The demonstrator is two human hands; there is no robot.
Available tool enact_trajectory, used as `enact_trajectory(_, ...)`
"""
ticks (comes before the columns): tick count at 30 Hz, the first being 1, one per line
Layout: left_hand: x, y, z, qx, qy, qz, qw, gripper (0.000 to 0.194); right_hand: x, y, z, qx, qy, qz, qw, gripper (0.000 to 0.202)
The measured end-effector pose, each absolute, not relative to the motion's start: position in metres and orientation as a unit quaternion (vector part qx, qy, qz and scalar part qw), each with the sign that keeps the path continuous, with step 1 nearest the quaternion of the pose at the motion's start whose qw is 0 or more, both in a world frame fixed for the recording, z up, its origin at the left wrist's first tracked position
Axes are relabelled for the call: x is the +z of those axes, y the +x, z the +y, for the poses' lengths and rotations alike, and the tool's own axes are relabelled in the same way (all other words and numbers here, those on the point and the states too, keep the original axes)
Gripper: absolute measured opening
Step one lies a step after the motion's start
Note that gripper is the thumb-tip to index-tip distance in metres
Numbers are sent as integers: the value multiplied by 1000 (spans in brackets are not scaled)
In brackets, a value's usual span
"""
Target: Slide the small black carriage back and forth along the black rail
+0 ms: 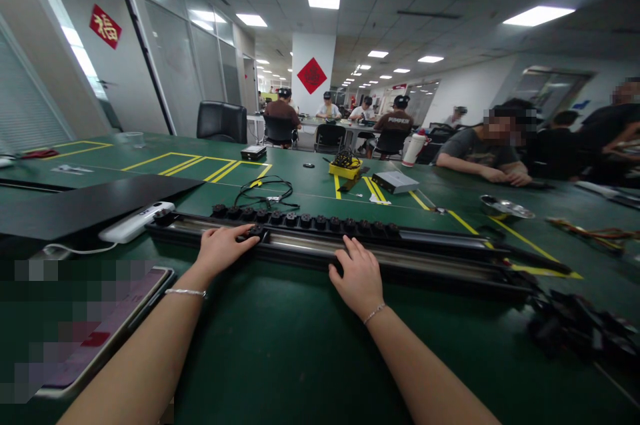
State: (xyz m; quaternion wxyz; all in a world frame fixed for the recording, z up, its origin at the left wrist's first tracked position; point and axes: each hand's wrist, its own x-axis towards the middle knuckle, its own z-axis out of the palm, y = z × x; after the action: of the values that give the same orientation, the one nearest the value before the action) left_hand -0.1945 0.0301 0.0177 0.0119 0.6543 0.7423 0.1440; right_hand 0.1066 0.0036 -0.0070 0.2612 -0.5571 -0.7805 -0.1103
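Note:
A long black rail [310, 247] with a shiny metal strip lies across the green table. Behind it runs a black bar carrying a row of several round black pieces [291, 219]. My left hand [223, 249] has its thumb and fingers around a small black block [257, 231] on the rail's left part. My right hand [357, 275] rests on the rail's near edge right of the middle, fingers spread, holding nothing.
A white power strip [135, 221] and a phone [107, 338] lie at left. Beyond the rail are a black cable [265, 195], a yellow box [345, 166] and a grey box [395, 181]. Black cables [580, 328] lie at right. A person sits across the table.

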Motion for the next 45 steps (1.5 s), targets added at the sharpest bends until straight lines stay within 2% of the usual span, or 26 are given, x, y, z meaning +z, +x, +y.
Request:
enact_trajectory(29, 19, -190, 29, 144, 654, 742, 18, 59, -8, 106, 4, -111, -554, -781, 265, 17)
enact_trajectory(45, 18, -185, 32, 176, 659, 730, 43, 49, -7, 107, 4, -104, -557, -781, 262, 18)
